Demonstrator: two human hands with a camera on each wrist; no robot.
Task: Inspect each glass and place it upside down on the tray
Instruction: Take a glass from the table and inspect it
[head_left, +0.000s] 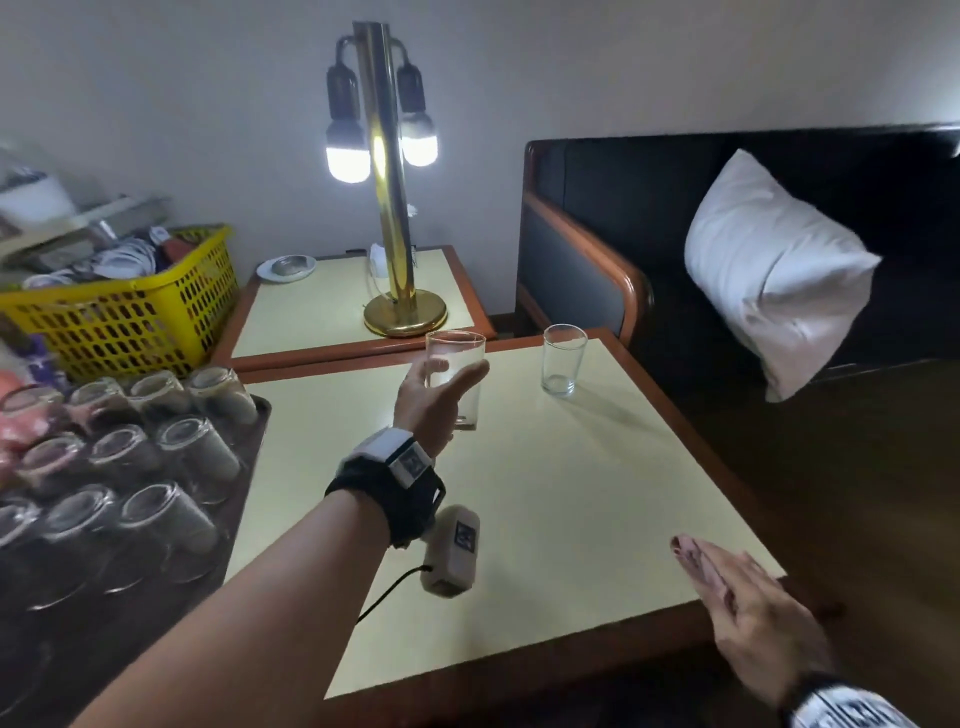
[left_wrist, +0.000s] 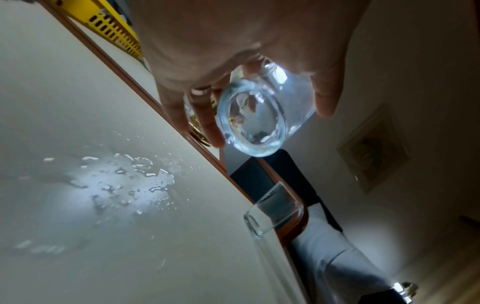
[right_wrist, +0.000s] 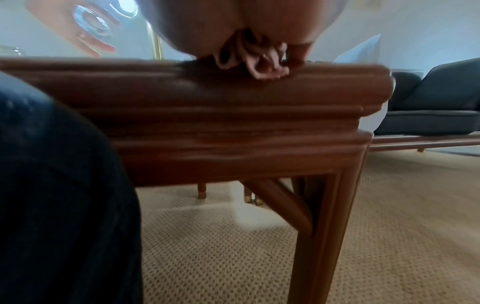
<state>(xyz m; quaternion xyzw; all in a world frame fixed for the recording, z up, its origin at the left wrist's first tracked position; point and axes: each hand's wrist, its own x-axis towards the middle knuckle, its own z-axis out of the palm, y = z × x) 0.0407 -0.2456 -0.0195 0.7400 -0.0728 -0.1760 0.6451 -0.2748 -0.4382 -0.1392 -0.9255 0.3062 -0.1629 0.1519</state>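
Inspection step: left hand (head_left: 434, 400) grasps a glass (head_left: 457, 374) upright above the table (head_left: 597, 493). Right hand (head_left: 748, 618) pins a cloth (right_wrist: 255, 61) under flat fingers. Next: invert the glass and set it on the tray (head_left: 254, 441).

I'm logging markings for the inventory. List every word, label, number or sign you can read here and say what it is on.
No readable text.
Left wristband: a square black-and-white pattern, no letters.
Grey device hanging under the left wrist: a similar square pattern, no letters.
Right wristband: dark marks on white, too blurred to read.
Held glass, second glass, yellow basket: no markings visible.
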